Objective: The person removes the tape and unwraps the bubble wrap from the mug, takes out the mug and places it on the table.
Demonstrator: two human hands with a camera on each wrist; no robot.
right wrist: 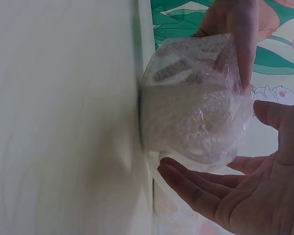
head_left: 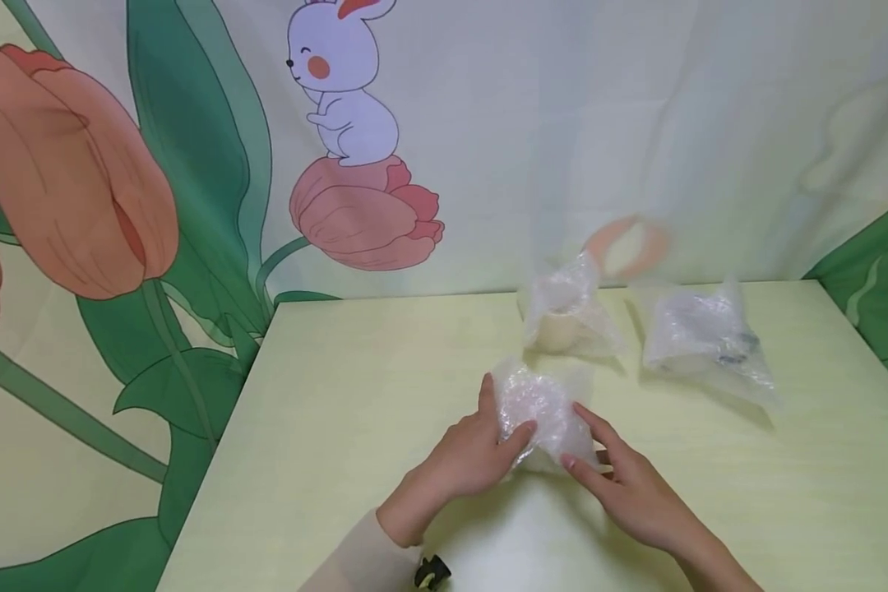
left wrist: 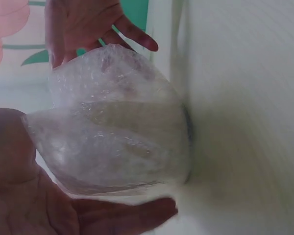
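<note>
A clear bubble-wrap bag [head_left: 536, 407] stands on the table between both hands, with something pale inside that I cannot make out. At its left side is my left hand [head_left: 466, 452], thumb lying against the wrap and index finger stretched along the edge. My right hand [head_left: 636, 489] is at the right side, its fingertips at the wrap and its fingers loosely extended. In the left wrist view the bag [left wrist: 122, 132] has a pointed corner towards the left palm. In the right wrist view the right thumb [right wrist: 274, 115] reaches the bag's corner, and the other fingers lie alongside.
Behind the hands stands a second bubble-wrapped package [head_left: 570, 316] with a beige base. Further right lies a third package [head_left: 703, 337] with dark marks. A printed curtain [head_left: 474, 123] hangs behind the pale table [head_left: 326, 395]. A small black object [head_left: 432, 571] is by the left sleeve.
</note>
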